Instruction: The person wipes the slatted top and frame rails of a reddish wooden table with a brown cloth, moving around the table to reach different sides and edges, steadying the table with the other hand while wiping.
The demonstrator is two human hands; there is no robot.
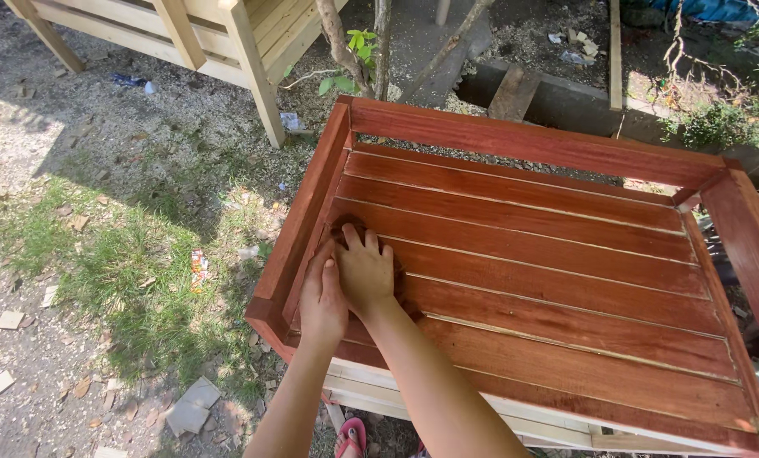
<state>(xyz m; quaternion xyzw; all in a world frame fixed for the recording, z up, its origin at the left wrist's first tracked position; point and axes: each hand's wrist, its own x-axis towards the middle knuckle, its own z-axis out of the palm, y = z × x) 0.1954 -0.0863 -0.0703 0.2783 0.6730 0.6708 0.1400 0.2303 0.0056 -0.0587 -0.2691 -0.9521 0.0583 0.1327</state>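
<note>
Both hands press flat on the red-stained wooden frame (pixel 532 254) near its left rail: the right hand (pixel 365 270), fingers spread, covers a dark rag (pixel 346 229); the left hand (pixel 322 298) lies just beside it, fingers together.

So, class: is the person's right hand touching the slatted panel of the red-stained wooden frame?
Touching. The head view shows the right hand pressed palm-down on a slat of the red-stained wooden frame, no gap visible, with the left hand beside it.
</note>
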